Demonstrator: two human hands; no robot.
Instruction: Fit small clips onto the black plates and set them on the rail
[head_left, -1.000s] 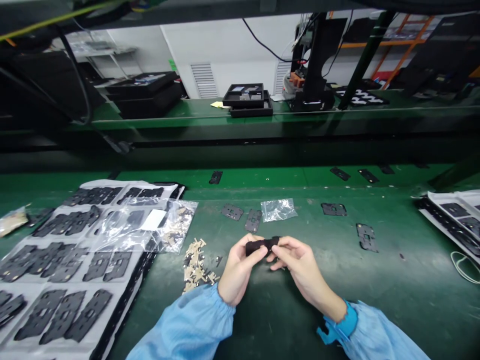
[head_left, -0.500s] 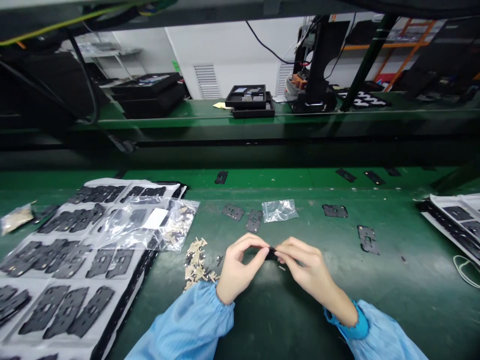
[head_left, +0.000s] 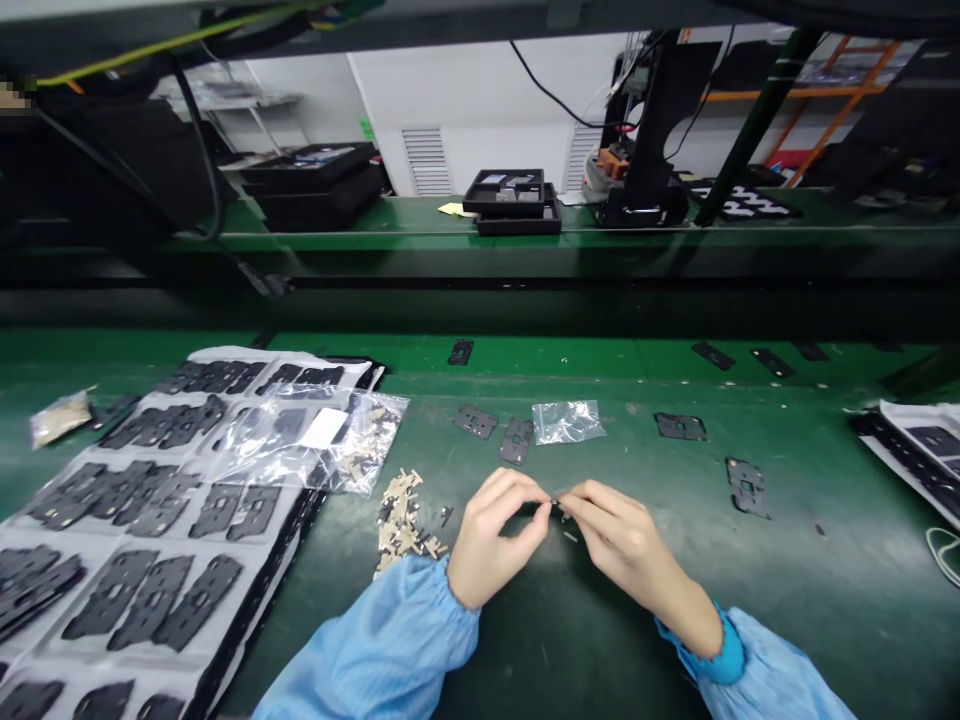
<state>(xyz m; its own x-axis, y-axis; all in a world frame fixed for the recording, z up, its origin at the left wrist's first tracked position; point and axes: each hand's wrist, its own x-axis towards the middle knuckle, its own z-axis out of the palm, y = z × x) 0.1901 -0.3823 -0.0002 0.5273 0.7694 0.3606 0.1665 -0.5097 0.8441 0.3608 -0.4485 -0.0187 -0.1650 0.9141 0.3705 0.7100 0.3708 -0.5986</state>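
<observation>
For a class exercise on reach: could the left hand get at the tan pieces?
Probably yes. The left hand sits right beside the tan pieces, nothing between them, though it is pinching a small black piece together with the right hand.

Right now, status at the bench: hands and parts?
Left hand, right hand: pinching a tiny dark piece between fingertips. Pile of tan pieces beside left hand. Black plates lying ahead.

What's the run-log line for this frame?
left hand: pinching tiny black piece | right hand: pinching same piece | nearby: beige die-cut pieces
</observation>
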